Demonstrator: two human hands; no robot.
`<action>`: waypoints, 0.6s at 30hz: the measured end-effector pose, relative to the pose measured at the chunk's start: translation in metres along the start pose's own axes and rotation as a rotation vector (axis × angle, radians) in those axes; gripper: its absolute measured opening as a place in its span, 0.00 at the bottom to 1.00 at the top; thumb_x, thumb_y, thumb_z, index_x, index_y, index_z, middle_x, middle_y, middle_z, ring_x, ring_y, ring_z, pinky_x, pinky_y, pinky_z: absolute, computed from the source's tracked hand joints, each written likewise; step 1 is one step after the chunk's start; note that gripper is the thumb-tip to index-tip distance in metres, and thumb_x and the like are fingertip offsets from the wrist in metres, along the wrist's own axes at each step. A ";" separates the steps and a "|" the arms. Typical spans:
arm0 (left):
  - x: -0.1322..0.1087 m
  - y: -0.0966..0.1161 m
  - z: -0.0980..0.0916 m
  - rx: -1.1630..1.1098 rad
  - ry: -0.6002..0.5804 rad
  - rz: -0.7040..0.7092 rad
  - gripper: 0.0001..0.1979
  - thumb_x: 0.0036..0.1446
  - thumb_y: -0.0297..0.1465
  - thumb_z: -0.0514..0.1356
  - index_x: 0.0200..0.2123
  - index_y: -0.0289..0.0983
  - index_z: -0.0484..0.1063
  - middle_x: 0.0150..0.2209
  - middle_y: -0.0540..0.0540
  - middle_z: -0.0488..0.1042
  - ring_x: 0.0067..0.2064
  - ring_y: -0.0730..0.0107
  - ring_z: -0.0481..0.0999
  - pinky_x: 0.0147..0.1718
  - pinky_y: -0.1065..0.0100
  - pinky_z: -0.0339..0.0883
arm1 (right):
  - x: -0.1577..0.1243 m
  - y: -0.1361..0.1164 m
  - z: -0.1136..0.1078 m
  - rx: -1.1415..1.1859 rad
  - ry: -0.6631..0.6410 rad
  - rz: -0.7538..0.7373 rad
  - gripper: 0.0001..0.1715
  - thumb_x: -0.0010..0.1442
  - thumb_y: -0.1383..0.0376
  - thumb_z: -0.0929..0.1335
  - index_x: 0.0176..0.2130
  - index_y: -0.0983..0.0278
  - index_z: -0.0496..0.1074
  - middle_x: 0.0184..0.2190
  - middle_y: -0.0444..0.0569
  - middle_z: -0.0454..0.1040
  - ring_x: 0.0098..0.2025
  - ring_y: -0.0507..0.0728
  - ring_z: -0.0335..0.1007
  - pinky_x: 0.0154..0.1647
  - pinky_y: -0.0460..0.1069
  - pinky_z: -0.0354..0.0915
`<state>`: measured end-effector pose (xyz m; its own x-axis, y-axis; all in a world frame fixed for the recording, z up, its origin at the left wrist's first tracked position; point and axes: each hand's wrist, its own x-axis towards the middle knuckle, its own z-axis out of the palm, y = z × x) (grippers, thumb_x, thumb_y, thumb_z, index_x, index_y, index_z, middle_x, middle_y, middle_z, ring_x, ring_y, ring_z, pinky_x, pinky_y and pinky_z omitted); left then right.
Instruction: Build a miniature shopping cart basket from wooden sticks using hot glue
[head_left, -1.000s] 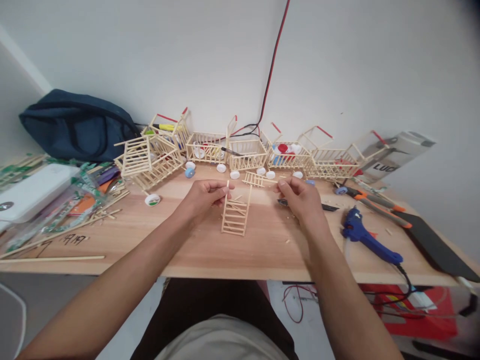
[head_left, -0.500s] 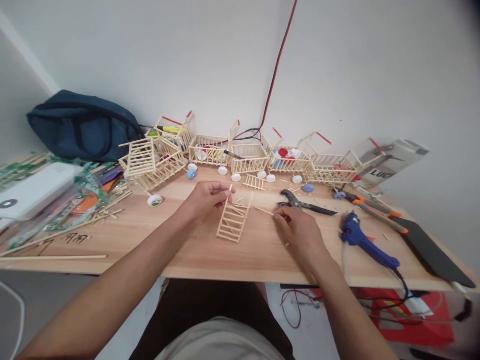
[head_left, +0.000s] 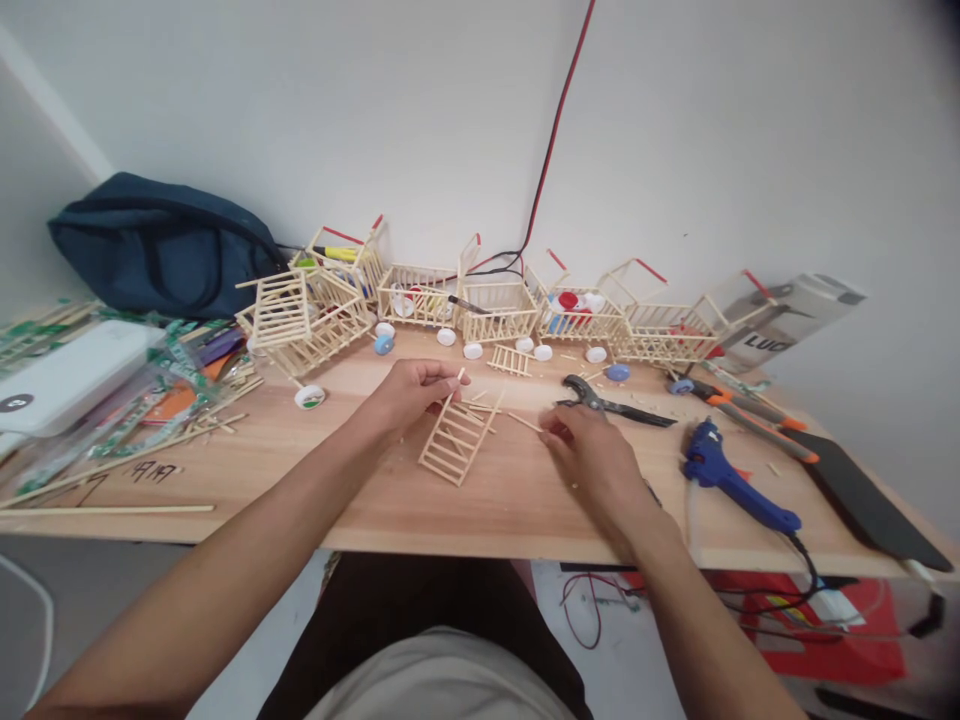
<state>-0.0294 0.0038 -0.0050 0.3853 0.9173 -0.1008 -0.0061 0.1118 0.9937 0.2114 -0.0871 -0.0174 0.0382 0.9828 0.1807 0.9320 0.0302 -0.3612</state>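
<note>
My left hand (head_left: pixel 420 392) is closed on the upper left end of a small ladder-like frame of thin wooden sticks (head_left: pixel 456 447), tilted above the table. In my right hand (head_left: pixel 583 440), thumb and fingers pinch one end of a short wooden stick (head_left: pixel 525 421), which points left toward the frame. A few loose sticks lie under and behind the frame. Just behind my right hand lie black-handled pliers (head_left: pixel 592 398). A second, smaller slatted piece (head_left: pixel 511 361) lies flat farther back.
Several stick-built model carts (head_left: pixel 495 312) with bottle-cap wheels stand along the wall. A blue glue gun (head_left: pixel 731 475) and an orange-handled cutter (head_left: pixel 750 415) lie right. On the left are a white box (head_left: pixel 82 375), sticks in wrappers and a dark blue bag (head_left: pixel 165 245).
The lower end of the slatted frame has swung left in my left hand. My right hand has shifted slightly left with the stick.
</note>
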 end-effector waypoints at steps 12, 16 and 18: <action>0.002 0.000 0.000 -0.027 0.002 -0.031 0.11 0.47 0.32 0.66 0.34 0.31 0.78 0.24 0.49 0.74 0.25 0.78 0.67 0.25 0.75 0.55 | -0.001 -0.002 0.000 0.089 0.012 0.015 0.07 0.59 0.67 0.63 0.31 0.63 0.68 0.31 0.49 0.74 0.32 0.56 0.67 0.34 0.49 0.58; 0.003 0.002 0.002 -0.033 0.052 -0.054 0.07 0.48 0.28 0.65 0.32 0.31 0.78 0.23 0.49 0.74 0.23 0.78 0.67 0.24 0.75 0.55 | -0.017 -0.023 -0.003 0.209 0.101 -0.042 0.06 0.61 0.64 0.64 0.34 0.62 0.70 0.30 0.47 0.75 0.30 0.55 0.67 0.33 0.49 0.60; 0.003 0.002 0.003 -0.037 0.067 -0.071 0.05 0.49 0.27 0.65 0.31 0.31 0.78 0.23 0.49 0.74 0.22 0.79 0.66 0.24 0.75 0.56 | -0.026 -0.038 0.002 0.243 0.100 -0.144 0.05 0.61 0.65 0.65 0.35 0.62 0.71 0.32 0.47 0.75 0.33 0.55 0.68 0.34 0.49 0.61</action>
<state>-0.0257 0.0061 -0.0033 0.3236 0.9298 -0.1754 -0.0156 0.1906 0.9815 0.1741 -0.1138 -0.0097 -0.0418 0.9427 0.3310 0.8174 0.2228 -0.5313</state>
